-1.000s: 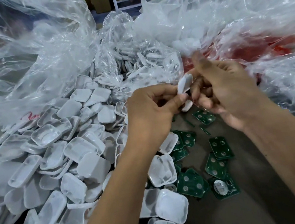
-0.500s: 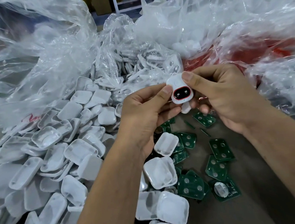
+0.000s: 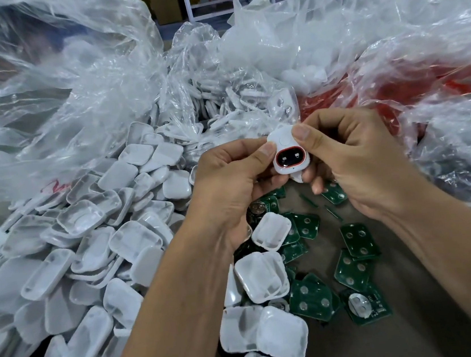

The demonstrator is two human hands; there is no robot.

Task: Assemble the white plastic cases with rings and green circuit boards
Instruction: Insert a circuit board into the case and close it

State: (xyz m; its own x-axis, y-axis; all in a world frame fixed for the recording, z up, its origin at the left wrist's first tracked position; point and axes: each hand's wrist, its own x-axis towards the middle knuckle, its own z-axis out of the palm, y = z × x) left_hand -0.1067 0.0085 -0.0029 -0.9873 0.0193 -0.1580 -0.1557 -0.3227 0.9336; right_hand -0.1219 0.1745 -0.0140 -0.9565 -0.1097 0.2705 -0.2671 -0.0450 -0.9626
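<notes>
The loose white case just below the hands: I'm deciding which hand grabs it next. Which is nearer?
Left. The left hand sits right above the loose case, its heel almost touching; the right hand is farther off, up and right.

white case (image 3: 286,154), red ring (image 3: 290,158) round dark window; green circuit boards (image 3: 359,240), silver dots; clear bags (image 3: 68,80).

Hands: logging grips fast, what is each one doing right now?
Left hand: fingers pinch the white case at its left edge.
Right hand: thumb and fingers grip the same case from the right.
</notes>
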